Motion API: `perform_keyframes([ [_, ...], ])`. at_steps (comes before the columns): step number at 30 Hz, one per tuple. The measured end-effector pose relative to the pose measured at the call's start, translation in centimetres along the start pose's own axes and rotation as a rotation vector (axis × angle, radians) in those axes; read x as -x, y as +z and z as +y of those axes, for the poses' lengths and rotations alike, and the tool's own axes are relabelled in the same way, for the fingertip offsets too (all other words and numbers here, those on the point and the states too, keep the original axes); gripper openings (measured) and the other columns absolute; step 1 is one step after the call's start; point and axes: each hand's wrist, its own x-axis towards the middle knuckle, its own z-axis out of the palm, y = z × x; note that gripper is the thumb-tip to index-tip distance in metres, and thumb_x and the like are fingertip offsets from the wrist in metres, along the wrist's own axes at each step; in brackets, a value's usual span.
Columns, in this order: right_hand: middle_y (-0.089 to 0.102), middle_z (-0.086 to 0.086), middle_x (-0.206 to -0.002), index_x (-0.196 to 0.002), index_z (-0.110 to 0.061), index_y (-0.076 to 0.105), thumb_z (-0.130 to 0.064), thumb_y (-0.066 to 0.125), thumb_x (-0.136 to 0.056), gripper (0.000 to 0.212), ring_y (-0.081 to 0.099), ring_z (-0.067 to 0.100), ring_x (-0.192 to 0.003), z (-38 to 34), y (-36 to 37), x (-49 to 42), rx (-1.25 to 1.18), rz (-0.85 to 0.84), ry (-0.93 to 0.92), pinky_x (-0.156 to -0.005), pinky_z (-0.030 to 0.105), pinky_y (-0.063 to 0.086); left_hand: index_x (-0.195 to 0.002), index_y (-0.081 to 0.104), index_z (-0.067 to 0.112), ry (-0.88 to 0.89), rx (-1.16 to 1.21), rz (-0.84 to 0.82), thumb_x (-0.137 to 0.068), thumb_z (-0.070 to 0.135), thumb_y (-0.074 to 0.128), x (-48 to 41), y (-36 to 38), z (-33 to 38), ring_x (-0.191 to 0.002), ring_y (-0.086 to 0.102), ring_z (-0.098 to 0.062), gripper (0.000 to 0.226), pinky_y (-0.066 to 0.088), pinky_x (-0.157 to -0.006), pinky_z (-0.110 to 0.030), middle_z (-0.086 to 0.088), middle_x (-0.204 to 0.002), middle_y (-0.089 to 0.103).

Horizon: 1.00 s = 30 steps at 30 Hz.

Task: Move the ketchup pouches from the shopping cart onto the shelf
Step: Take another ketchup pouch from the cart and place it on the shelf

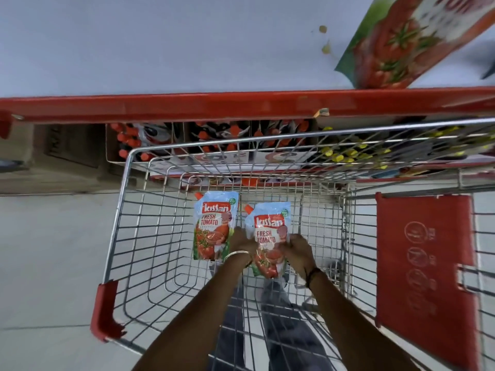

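Note:
Two light-blue ketchup pouches with red labels are inside the wire shopping cart (128, 210). My left hand (241, 243) grips the lower right edge of the left pouch (213, 226). My right hand (298, 250) holds the right side of the right pouch (269, 236). Both pouches stand face up toward me, spouts at the top left. The white shelf (160, 49) with a red front edge lies beyond the cart. A ketchup pouch (396, 41) lies at its right end.
Below the shelf edge, a lower shelf holds boxes of red-capped bottles (128, 143) and yellow-capped bottles (340, 153). A brown carton (67, 145) sits at the left. The cart's red child-seat flap (426, 263) is at the right. Pale floor surrounds the cart.

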Motion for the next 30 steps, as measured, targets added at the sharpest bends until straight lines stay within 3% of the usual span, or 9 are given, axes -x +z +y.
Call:
perform_keyframes([
  [4, 0.07, 0.014, -0.091, -0.088, -0.001, 0.062, 0.004, 0.058, -0.083, 0.008, 0.06, 0.015, -0.066, -0.9, -1.1, 3.3, -0.092, 0.066, -0.051, -0.046, 0.012, 0.048, -0.109, 0.055, -0.001, 0.069, 0.072, 0.042, -0.074, 0.006, 0.066, 3.8, -1.6, 1.5, -0.104, 0.062, -0.032, 0.037, 0.048, -0.08, -0.031, -0.02, -0.117, 0.064],
  [7, 0.072, 0.002, -0.066, -0.069, -0.008, 0.06, 0.019, 0.05, -0.081, 0.032, 0.064, 0.014, -0.057, -2.7, -2.1, 6.3, -0.101, 0.089, -0.168, -0.044, 0.014, 0.052, -0.108, 0.056, -0.003, 0.104, 0.136, 0.07, -0.073, 0.002, 0.068, 7.0, -3.4, 2.4, -0.104, 0.062, -0.032, 0.038, 0.048, -0.084, -0.031, -0.02, -0.115, 0.066],
  [12, 0.064, 0.006, -0.078, -0.077, -0.006, 0.056, 0.017, 0.046, -0.086, 0.026, 0.069, 0.009, -0.065, -6.1, -3.4, 11.6, -0.259, 0.137, -0.38, -0.051, 0.016, 0.055, -0.109, 0.052, 0.0, 0.211, 0.267, 0.168, -0.071, 0.001, 0.07, 12.7, -7.4, 3.8, -0.09, 0.061, -0.026, 0.042, 0.041, -0.07, -0.027, -0.015, -0.099, 0.065],
  [16, 0.063, 0.003, -0.087, -0.093, -0.009, 0.057, 0.005, 0.063, -0.082, 0.019, 0.063, 0.006, -0.074, -10.1, -4.1, 15.8, -0.344, 0.145, -0.487, -0.055, 0.009, 0.05, -0.076, 0.055, 0.012, 0.405, 0.321, 0.28, -0.065, 0.003, 0.071, 16.6, -11.0, 5.2, -0.083, 0.062, -0.028, 0.022, 0.047, -0.067, -0.03, -0.019, -0.088, 0.067],
  [18, 0.065, 0.001, -0.085, -0.097, -0.004, 0.057, 0.002, 0.067, -0.079, 0.021, 0.065, 0.005, -0.071, -12.3, -4.5, 18.0, -0.382, 0.167, -0.602, -0.054, 0.009, 0.051, -0.08, 0.056, 0.005, 0.478, 0.357, 0.316, -0.068, -0.005, 0.068, 18.5, -13.0, 5.9, -0.082, 0.061, -0.027, 0.02, 0.049, -0.066, -0.028, -0.019, -0.087, 0.066],
  [21, 0.067, -0.003, -0.089, -0.1, -0.004, 0.058, 0.001, 0.066, -0.081, 0.022, 0.068, 0.004, -0.078, -15.4, -5.0, 21.5, -0.457, 0.153, -0.723, -0.062, 0.011, 0.054, -0.087, 0.056, -0.003, 0.628, 0.384, 0.349, -0.07, -0.011, 0.065, 21.7, -15.9, 7.5, -0.075, 0.058, -0.02, 0.021, 0.047, -0.06, -0.009, -0.008, -0.078, 0.06],
  [23, 0.067, -0.009, -0.092, -0.103, -0.007, 0.058, -0.001, 0.066, -0.082, 0.023, 0.068, 0.006, -0.079, -17.2, -5.5, 23.3, -0.497, 0.156, -0.799, -0.062, 0.014, 0.056, -0.082, 0.053, 0.005, 0.728, 0.429, 0.392, -0.068, -0.012, 0.066, 23.5, -17.7, 8.7, -0.071, 0.059, -0.019, 0.025, 0.048, -0.06, -0.009, -0.004, -0.075, 0.06],
  [25, 0.068, -0.008, -0.096, -0.106, -0.01, 0.058, -0.007, 0.067, -0.082, 0.025, 0.068, 0.005, -0.084, -19.3, -5.9, 24.7, -0.521, 0.206, -0.844, -0.063, 0.014, 0.056, -0.083, 0.054, 0.014, 0.795, 0.457, 0.404, -0.07, -0.006, 0.069, 24.9, -19.3, 10.0, -0.078, 0.063, -0.019, 0.028, 0.054, -0.067, -0.022, -0.001, -0.081, 0.063],
  [30, 0.066, 0.003, -0.1, -0.099, -0.017, 0.056, -0.002, 0.066, -0.081, 0.025, 0.066, 0.003, -0.088, -25.4, -6.8, 26.2, -0.58, 0.304, -0.977, -0.071, 0.013, 0.055, -0.076, 0.051, 0.027, 0.98, 0.527, 0.511, -0.068, -0.005, 0.071, 27.2, -23.2, 14.0, -0.077, 0.063, -0.008, 0.039, 0.052, -0.063, -0.01, 0.002, -0.082, 0.065],
])
